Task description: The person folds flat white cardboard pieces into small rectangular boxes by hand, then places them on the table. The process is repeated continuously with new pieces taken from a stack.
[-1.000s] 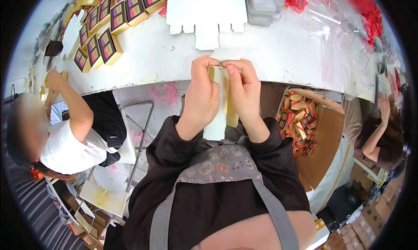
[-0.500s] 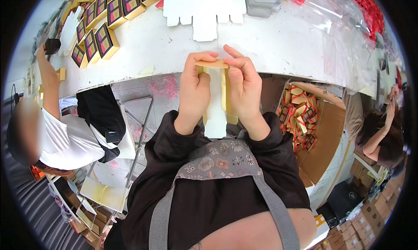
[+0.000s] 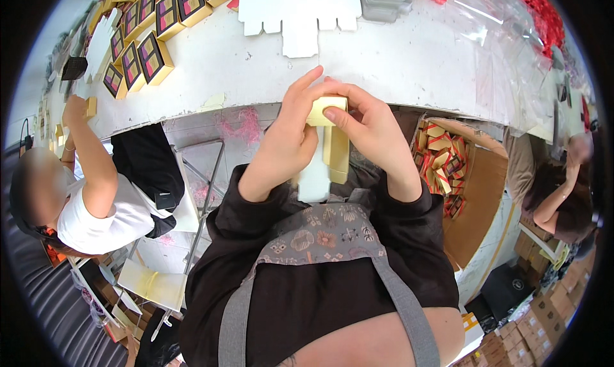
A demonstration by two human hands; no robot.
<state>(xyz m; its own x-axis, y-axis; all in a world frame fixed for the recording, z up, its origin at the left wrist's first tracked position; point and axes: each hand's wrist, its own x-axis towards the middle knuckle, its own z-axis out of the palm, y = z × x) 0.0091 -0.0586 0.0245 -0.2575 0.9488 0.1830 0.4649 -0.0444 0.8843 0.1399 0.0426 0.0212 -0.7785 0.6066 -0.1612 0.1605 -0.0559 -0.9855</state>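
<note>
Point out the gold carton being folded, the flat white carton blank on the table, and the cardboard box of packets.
gold carton [image 3: 327,105], head view, top flap.
white carton blank [image 3: 300,6], head view, middle panel.
cardboard box [image 3: 483,194], head view, brown side wall.

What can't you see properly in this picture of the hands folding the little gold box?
Head view only:
- Gold box: its middle is covered by the left hand and right hand.
- White cardboard sheet: its top is cut off by the picture's edge.
- Finished boxes on the table: too small and bent to make out.
</note>
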